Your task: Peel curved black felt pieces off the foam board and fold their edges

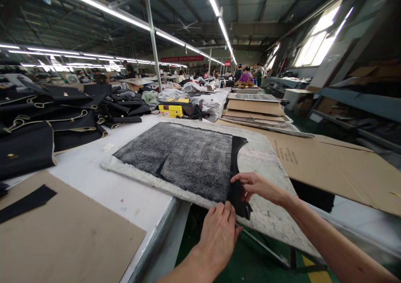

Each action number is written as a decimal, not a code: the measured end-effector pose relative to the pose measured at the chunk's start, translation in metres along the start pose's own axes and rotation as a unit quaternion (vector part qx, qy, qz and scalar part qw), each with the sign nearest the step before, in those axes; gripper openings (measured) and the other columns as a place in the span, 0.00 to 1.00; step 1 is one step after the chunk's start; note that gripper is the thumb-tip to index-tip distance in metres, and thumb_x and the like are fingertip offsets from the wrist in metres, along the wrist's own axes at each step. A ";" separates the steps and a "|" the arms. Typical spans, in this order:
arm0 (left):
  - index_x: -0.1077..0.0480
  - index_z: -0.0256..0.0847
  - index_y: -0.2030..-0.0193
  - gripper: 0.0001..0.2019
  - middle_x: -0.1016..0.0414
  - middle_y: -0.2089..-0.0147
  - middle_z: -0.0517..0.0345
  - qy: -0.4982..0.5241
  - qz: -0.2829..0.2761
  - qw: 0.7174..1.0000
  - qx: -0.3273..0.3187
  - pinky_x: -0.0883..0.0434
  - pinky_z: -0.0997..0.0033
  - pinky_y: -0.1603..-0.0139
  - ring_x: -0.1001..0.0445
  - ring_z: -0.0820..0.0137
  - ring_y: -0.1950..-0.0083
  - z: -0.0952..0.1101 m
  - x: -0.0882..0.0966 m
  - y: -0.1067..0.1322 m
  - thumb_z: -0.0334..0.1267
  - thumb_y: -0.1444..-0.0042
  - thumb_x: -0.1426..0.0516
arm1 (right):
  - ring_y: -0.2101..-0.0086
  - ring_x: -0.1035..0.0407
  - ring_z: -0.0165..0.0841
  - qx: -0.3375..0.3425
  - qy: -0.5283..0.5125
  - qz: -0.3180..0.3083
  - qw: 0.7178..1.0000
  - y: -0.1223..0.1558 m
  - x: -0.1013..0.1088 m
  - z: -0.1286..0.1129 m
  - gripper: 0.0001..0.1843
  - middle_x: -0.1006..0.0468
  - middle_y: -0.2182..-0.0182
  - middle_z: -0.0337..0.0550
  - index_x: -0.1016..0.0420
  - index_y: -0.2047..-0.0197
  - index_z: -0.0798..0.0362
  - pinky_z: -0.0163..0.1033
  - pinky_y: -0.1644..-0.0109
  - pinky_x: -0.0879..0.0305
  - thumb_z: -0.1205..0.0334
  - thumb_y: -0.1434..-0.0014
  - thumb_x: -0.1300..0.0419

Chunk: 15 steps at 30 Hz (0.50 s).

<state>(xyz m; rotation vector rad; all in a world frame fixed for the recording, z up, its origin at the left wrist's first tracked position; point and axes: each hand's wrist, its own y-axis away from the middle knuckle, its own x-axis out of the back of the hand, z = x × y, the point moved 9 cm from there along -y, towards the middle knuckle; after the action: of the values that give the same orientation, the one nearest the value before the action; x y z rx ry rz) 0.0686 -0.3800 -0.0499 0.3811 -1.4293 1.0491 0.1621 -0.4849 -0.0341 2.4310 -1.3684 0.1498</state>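
Note:
A curved black fabric piece [236, 170] lies on a stained grey board [266, 161], beside a large patch darkened with black smears [184, 157]. My left hand [219, 233] is at the board's near edge, its fingers pressed together on the lower end of the black piece. My right hand [258, 187] rests on the board just right of the piece, fingertips pinching its edge.
Stacks of black trimmed fabric pieces [46, 120] cover the white table [103, 182] at left. Brown cardboard sheets lie at near left [69, 237] and right [338, 166]. A yellow box [171, 109] sits behind the board. People work far back [246, 76]. Green floor lies below.

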 end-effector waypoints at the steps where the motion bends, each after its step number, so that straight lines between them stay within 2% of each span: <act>1: 0.37 0.34 0.41 0.21 0.34 0.41 0.50 -0.003 0.001 1.000 0.001 0.32 0.59 0.48 0.34 0.60 0.48 -0.001 -0.003 0.000 0.46 0.36 0.49 | 0.77 0.30 0.32 0.002 0.037 -0.001 0.999 -0.006 0.004 -0.001 0.21 0.25 0.74 0.41 0.29 0.55 0.57 0.34 0.74 0.34 0.54 0.50 0.41; 4: 0.35 0.35 0.42 0.22 0.33 0.41 0.51 -0.007 0.011 1.000 0.001 0.33 0.59 0.48 0.33 0.59 0.48 -0.002 -0.010 -0.001 0.47 0.37 0.48 | 0.84 0.39 0.27 0.029 0.104 0.029 0.994 -0.026 0.026 -0.006 0.17 0.30 0.83 0.38 0.27 0.69 0.58 0.31 0.81 0.45 0.49 0.49 0.39; 7: 0.36 0.35 0.42 0.22 0.32 0.42 0.52 -0.011 0.034 0.999 0.010 0.33 0.59 0.47 0.34 0.59 0.47 -0.004 -0.012 -0.001 0.47 0.36 0.49 | 0.85 0.49 0.22 0.068 0.077 0.126 0.987 -0.046 0.073 -0.015 0.21 0.41 0.87 0.32 0.36 0.78 0.55 0.30 0.82 0.55 0.47 0.52 0.35; 10: 0.35 0.36 0.42 0.21 0.31 0.42 0.53 -0.017 0.050 0.999 0.010 0.33 0.59 0.48 0.34 0.59 0.47 -0.005 -0.013 -0.003 0.47 0.36 0.50 | 0.84 0.53 0.21 0.088 0.005 0.258 0.962 -0.057 0.139 -0.023 0.24 0.47 0.86 0.29 0.42 0.78 0.53 0.30 0.81 0.58 0.46 0.50 0.34; 13: 0.34 0.35 0.44 0.22 0.30 0.44 0.51 -0.026 0.049 0.998 0.003 0.33 0.58 0.49 0.33 0.58 0.48 -0.005 -0.021 -0.007 0.48 0.37 0.49 | 0.81 0.47 0.21 0.079 -0.058 0.382 0.919 -0.056 0.206 -0.025 0.17 0.40 0.79 0.32 0.39 0.72 0.54 0.29 0.80 0.52 0.53 0.45 0.36; 15: 0.33 0.35 0.45 0.22 0.30 0.45 0.49 -0.031 0.041 0.999 0.005 0.33 0.58 0.50 0.34 0.57 0.48 -0.006 -0.030 -0.011 0.49 0.38 0.48 | 0.79 0.43 0.21 0.063 -0.084 0.444 0.890 -0.051 0.243 -0.025 0.11 0.36 0.74 0.35 0.37 0.68 0.56 0.28 0.78 0.46 0.60 0.40 0.39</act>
<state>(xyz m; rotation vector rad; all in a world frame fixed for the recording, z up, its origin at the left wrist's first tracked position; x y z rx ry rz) 0.0860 -0.3920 -0.0743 0.3669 -1.5061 1.1203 0.3356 -0.6481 0.0392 1.7308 -2.5224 0.2540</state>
